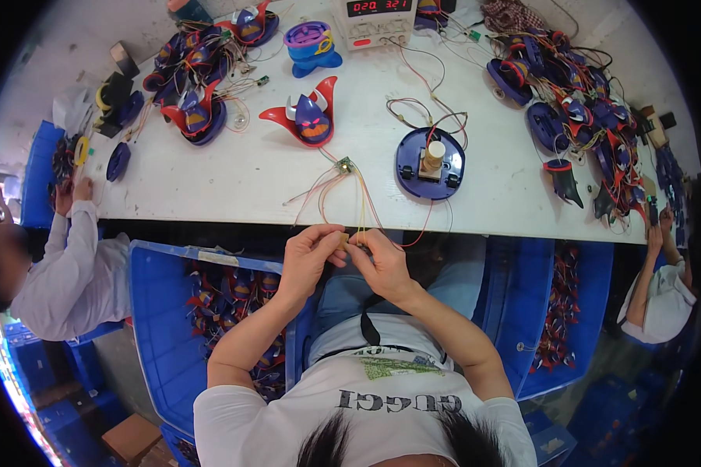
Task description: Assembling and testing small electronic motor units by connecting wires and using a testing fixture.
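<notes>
At the table's near edge my left hand (pixel 312 256) and my right hand (pixel 382 265) meet, both closed in a pinch. Between their fingertips is a small tan piece (pixel 344 240), too small to make out fully. Thin coloured wires (pixel 361 204) run toward my fingers from a small green circuit board (pixel 344 165) on the table. Just beyond the board sits a purple toy head (pixel 313 123) with a red winged collar and orange mouth, joined to it by wires. Right of it lies a dark blue oval base (pixel 431 163) with a brass-coloured cylinder on top.
A power supply (pixel 378 22) with red digits stands at the back, beside a blue-and-purple tub (pixel 309 47). Wired toy parts pile up at left (pixel 199 58) and right (pixel 592 117). Blue crates (pixel 163 342) flank my lap. People work at both sides.
</notes>
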### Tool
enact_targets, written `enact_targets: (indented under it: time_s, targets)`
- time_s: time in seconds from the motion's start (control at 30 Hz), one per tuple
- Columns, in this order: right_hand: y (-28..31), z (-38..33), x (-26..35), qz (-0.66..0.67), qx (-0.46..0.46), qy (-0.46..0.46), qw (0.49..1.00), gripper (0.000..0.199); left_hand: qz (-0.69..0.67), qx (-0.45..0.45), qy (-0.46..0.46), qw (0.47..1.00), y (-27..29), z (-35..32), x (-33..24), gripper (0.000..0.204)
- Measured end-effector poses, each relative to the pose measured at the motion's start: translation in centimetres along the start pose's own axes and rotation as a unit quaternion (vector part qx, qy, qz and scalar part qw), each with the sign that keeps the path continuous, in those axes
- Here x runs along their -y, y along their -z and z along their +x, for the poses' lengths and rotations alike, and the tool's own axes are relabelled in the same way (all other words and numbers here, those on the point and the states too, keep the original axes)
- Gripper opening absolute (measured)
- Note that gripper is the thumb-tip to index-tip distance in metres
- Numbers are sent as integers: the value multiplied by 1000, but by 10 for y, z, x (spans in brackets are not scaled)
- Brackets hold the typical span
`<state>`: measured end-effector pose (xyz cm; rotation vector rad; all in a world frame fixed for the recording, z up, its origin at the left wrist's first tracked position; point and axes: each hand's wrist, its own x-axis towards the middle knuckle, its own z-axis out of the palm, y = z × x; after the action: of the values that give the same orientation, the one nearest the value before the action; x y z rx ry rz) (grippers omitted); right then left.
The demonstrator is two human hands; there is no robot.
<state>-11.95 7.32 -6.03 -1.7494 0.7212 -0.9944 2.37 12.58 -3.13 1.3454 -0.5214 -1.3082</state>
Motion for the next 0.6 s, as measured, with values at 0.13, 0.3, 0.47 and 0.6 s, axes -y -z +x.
enact_targets:
  time_s: [0.13, 0.3, 0.47, 0.6]
  targets:
    - [-1, -2, -3, -2, 0, -2, 1000, 10, 0, -1, -1, 1000, 1, 0, 1, 20]
    - [-4, -3, -4, 0, -3, 3, 1000, 10, 1, -10, 0, 1000, 0, 0, 3, 20]
    - [-4, -3, -5, 0, -4, 7, 1000, 10, 1, -16, 1, 1000, -1, 0, 3, 19]
    - [-4, -4, -5, -2, -1, 4, 1000, 11, 2, -18, 3, 1000, -1, 0, 3, 19]
